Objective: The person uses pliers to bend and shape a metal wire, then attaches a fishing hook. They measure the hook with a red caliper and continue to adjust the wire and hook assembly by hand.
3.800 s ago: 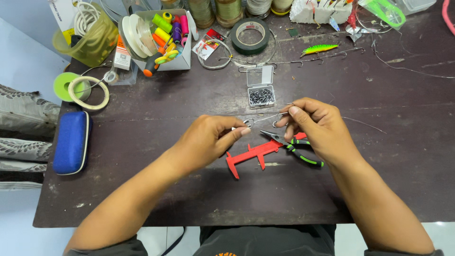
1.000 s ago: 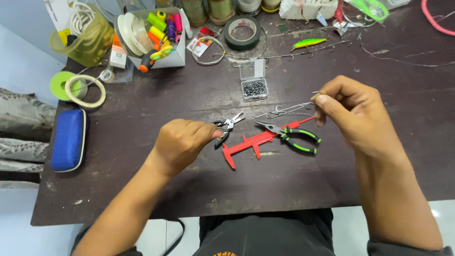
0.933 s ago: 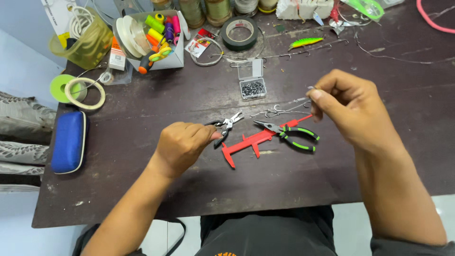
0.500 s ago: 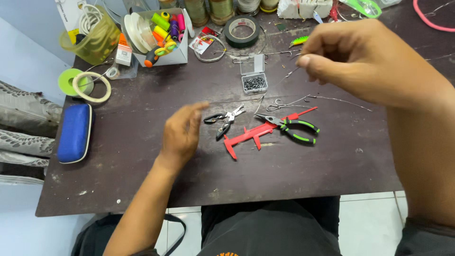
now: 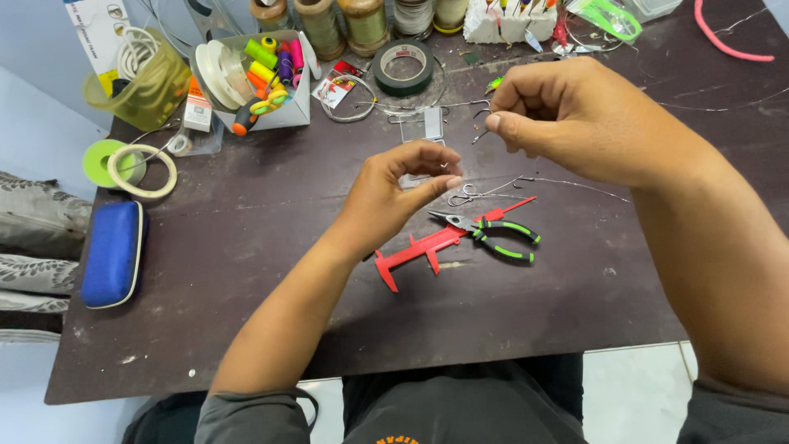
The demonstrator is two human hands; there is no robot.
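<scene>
While the left hand (image 5: 394, 193) is held low over the dark bench (image 5: 246, 271) with thumb and forefinger pinched narrow on something too small to make out, the right hand (image 5: 567, 119) is raised above it, its fingertips closed on a small metal hook (image 5: 481, 131) that hangs just below them. A thin wire (image 5: 567, 182) is seen lying on the bench beneath the hands, running rightward from a small ring near the left fingertips. Just beside it, the green-handled pliers (image 5: 493, 234) and the red caliper (image 5: 419, 251) are left untouched. The step in hand is judged to be the joining of the hook to a small fitting held between the two hands. A steady, close meeting of both pinches would be called for, the hook eye being lined up carefully. Further back, a box of thread spools (image 5: 263, 78) and a roll of black tape (image 5: 403, 66) are set.
</scene>
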